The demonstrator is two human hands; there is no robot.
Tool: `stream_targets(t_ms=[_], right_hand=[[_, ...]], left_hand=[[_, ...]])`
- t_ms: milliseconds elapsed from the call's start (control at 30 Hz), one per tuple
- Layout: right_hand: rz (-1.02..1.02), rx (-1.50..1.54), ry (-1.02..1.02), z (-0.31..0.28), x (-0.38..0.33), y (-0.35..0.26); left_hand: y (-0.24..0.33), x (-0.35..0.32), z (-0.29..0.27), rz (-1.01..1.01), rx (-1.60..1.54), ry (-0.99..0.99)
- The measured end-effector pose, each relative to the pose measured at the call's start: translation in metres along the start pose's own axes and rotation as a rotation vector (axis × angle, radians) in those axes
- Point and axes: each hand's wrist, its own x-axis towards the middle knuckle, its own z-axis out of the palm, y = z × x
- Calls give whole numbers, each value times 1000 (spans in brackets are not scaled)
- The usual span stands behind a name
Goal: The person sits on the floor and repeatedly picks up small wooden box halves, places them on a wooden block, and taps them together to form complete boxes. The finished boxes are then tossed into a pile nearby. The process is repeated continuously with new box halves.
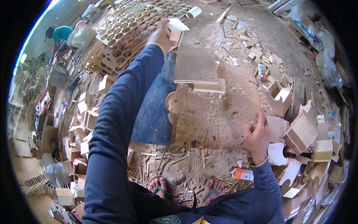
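Observation:
My left hand [161, 37] reaches far forward, its fingers closed round a small plywood piece [178, 25] with a pale top and a brownish side. Just below it, a square brown plywood board [195, 63] lies over a smaller plywood piece [212, 87], whose edge sticks out. Both rest on a worn, dusty work board [209, 128]. Over that board's right front corner is my right hand [258, 136], index finger stretched out and thumb apart, with nothing seen in it. A dark blue panel [153, 121] lies along the left side.
Sheets with round cut-outs [125, 35] are stacked at far left, near a white cylinder [193, 12]. Notched plywood boxes [302, 132] heap up at right, more [87, 119] at left. An orange-and-white can [242, 174] lies near my feet. Another person [61, 35] bends at upper left.

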Motion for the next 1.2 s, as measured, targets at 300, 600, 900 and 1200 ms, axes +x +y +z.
stream_targets(t_ms=[300,600,900,1200], right_hand=[[-10,14,46,2,-1,0],[-21,34,53,-2,-1,-3],[17,28,42,2,-1,1],[-20,15,48,0,-3,1]], left_hand=[[19,-55,-182,102,-168,-274],[38,-55,-87,-314,786,-712],[33,-227,-112,-231,-382,-342],[45,-175,-23,-71,24,33]])
